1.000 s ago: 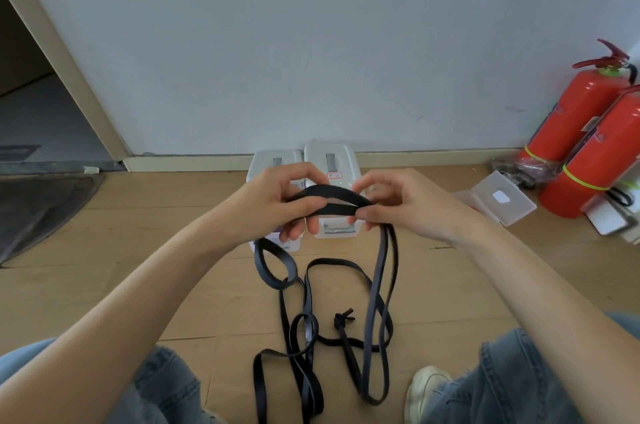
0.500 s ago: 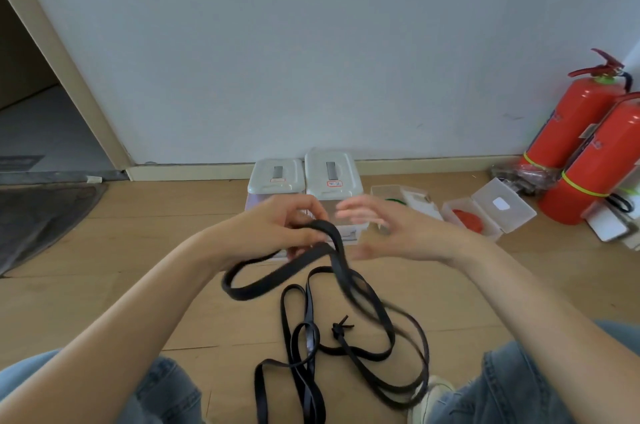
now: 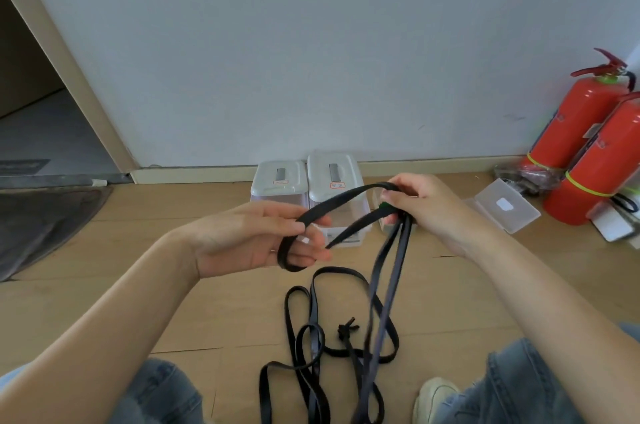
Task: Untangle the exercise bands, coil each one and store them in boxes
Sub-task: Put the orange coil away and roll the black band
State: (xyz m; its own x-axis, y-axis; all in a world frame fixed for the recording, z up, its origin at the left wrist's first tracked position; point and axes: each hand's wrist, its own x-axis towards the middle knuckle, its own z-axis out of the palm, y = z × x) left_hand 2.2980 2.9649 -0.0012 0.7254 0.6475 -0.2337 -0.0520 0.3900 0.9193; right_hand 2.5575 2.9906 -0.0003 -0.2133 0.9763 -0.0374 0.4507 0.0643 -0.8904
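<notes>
Nearest the person, between the denim-clad knees, the loose tangle of flat black rubber exercise band lies on the wooden floor, a small knot near its middle, not yet undone. Above it the hands have drawn apart since half a second ago, when they were close together with the strap blurred between them. The left hand now holds a small loop of the band, thumb over it and fingers under, while the right hand pinches a bend of the same strap, two lengths hanging from it to the floor. The stretch between them now runs taut, which suggests a first coil is being measured out, though most of the band is left to sort. Beyond the hands, two lidded white plastic boxes stand shut by the wall's skirting; further right an open clear case lies near two red fire extinguishers.
</notes>
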